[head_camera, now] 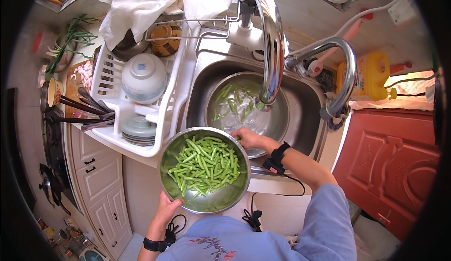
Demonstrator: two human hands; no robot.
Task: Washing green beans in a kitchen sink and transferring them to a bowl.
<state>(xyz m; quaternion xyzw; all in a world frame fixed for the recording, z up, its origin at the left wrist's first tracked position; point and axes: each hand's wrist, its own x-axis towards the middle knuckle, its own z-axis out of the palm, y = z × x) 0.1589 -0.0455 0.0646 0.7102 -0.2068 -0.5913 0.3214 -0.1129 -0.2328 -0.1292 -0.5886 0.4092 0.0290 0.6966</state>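
My left hand (168,206) grips the lower left rim of a stainless steel bowl (225,204), its thumb over the edge. Cut green beans (208,162) lie heaped inside the bowl, which is held in front of my body at the sink's front edge. At the bowl's upper right rim is my right hand (248,138), with a piece of green bean at its fingers; whether it also grips the rim cannot be told. Beyond it, in the sink (304,127), a large metal basin (282,120) holds water and some loose bean pieces (234,102).
A chrome faucet (273,49) arches over the basin, with a smaller curved tap (348,63) to its right. Left of the sink stands a white dish rack (160,134) with bowls, plates and utensils. A yellow jug (373,77) is at the right. Black cables hang near my waist.
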